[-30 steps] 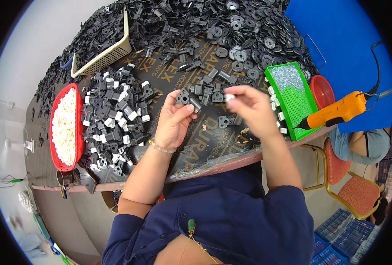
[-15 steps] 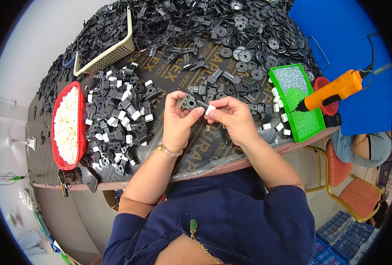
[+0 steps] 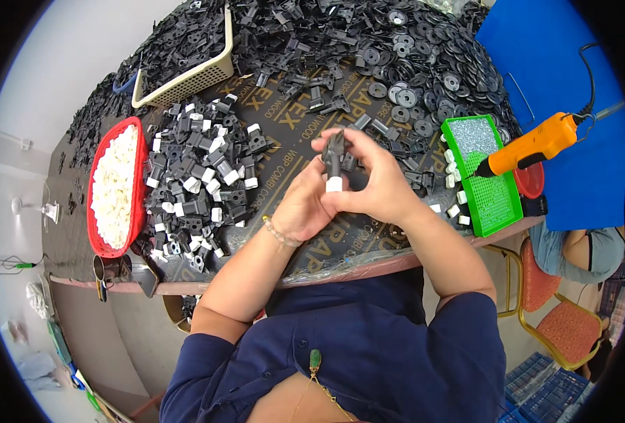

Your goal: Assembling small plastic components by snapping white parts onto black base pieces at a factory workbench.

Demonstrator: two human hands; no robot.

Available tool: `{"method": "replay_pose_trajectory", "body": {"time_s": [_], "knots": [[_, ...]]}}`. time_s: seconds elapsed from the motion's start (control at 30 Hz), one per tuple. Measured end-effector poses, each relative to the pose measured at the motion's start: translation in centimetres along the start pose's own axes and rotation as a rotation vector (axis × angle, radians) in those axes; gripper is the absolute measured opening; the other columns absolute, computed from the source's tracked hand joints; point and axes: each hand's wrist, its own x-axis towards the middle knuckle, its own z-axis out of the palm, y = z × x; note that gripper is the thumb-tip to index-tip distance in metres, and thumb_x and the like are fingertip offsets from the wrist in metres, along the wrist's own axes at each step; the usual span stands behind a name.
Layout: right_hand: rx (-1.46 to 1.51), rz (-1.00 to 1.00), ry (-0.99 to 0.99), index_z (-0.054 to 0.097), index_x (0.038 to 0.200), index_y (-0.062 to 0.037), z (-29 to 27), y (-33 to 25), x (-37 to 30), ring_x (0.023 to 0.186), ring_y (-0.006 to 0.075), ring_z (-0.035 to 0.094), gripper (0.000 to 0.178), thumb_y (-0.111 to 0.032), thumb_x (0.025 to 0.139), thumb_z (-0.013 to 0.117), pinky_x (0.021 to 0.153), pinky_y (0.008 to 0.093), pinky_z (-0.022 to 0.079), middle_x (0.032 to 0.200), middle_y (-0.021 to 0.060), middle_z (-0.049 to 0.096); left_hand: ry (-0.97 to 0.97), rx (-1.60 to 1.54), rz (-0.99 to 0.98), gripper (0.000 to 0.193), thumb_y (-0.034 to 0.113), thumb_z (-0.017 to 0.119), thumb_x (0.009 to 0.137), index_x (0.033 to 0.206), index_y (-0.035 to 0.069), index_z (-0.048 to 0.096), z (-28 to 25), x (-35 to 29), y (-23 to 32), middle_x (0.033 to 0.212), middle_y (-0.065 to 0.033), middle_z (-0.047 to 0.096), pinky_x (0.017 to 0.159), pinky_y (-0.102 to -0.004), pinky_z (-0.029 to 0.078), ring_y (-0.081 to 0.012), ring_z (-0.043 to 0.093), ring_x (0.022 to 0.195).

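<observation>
Pinching a black plastic part (image 3: 334, 156) with a white cap (image 3: 334, 185) at its lower end, the person's right hand (image 3: 381, 182) has a closed grip near the middle of the frame. The part stands roughly upright above the counter (image 3: 271, 185), its cap end toward the person. The left hand (image 3: 302, 204) meets it from the left, palm partly turned up; from where I stand I cannot tell whether that grip bears any weight.

Fingers hide much of the joint, so a crooked or half-seated cap could easily pass unnoticed. Pressing off-axis might pop the cap loose or twist the part out of the fingertips, and it would then drop among lookalike pieces just above the hands. Toward the right of the frame, a few loose white caps (image 3: 453, 211) lie near the counter's edge beside the green tray (image 3: 494, 197); a careless swing of the right forearm (image 3: 443, 250) could sweep them off, or knock the orange electric screwdriver (image 3: 534, 144) whose tip overhangs that tray.
</observation>
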Motion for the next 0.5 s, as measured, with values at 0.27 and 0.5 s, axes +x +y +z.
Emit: {"method": "replay_pose_trajectory", "body": {"time_s": [0.27,0.5], "knots": [[-0.470,-0.542,0.029,0.064,0.113,0.0042,8.1,0.0,7.9,0.096,0.0341,0.068,0.077,-0.040,0.056,0.089,0.096,0.0420,0.050,0.103,0.0185,0.069,0.111,-0.236,0.166,0.041,0.042,0.059,0.098,0.129,0.014,0.056,-4.7,0.3,-0.7,0.132,-0.0074,0.060,0.104,-0.0438,0.046,-0.0254,0.057,0.121],[-0.535,-0.650,0.040,0.062,0.113,0.0036,16.8,0.2,15.6,0.105,0.0382,0.063,0.076,-0.045,0.060,0.085,0.104,0.0453,0.041,0.110,0.0189,0.067,0.266,-0.371,-0.059,0.035,0.042,0.057,0.101,0.111,0.009,0.063,-8.1,1.5,0.3,0.105,-0.0105,0.072,0.082,-0.0438,0.058,-0.0265,0.069,0.092]]}}
